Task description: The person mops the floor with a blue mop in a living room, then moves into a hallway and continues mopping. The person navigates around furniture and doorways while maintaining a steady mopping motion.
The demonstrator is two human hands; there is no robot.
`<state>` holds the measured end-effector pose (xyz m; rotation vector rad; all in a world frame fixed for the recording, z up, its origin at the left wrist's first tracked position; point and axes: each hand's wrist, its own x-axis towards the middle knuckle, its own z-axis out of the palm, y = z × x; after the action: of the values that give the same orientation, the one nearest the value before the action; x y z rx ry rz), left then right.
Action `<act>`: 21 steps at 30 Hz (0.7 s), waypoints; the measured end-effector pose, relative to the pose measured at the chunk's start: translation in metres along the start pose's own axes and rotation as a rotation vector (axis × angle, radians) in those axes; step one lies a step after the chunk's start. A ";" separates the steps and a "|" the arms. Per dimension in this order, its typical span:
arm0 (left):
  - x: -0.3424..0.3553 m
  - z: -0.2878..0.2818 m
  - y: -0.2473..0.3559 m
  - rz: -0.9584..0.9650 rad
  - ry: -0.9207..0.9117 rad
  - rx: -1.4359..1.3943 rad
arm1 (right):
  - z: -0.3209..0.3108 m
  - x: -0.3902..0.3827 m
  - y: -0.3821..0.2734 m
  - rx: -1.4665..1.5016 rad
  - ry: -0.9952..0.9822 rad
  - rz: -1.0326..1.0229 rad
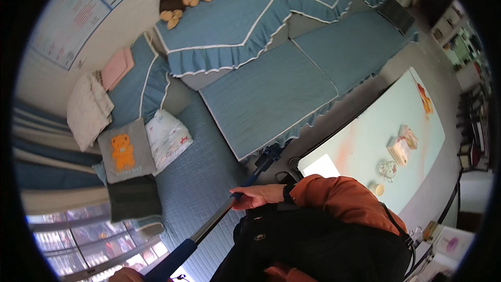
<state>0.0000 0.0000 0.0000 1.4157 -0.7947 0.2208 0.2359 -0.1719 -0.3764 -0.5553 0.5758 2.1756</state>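
Note:
A long steel pole with blue sections point(206, 227) slants from the bottom edge up to a dark blue fitting point(269, 157) at the sofa's lower front edge; its far end is hidden. My right hand point(251, 196), in an orange sleeve, is closed round the upper part of the pole, over the quilted blue sofa seat point(188, 172). My left hand point(127, 275) shows only in part at the bottom edge, curled beside the pole's blue lower section; what its fingers hold is hidden. The long sofa section point(261, 94) lies just beyond the pole's far end.
A pale low table point(344, 141) at right holds a tissue pack point(398, 151), glass mug point(387, 169) and cup point(377, 189). Cushions point(127, 150) lie at left near a striped curtain point(57, 162). Plush toys point(170, 2) line the sofa back. Dark stacked items point(472, 130) stand far right.

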 end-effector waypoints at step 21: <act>0.019 0.224 -0.085 0.268 1.371 0.728 | -0.070 -0.021 0.026 -0.207 0.273 0.034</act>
<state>-0.0173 -0.2305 -0.0668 1.3789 0.3108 1.6026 0.2411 -0.2391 -0.4149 -0.9703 0.5078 2.2217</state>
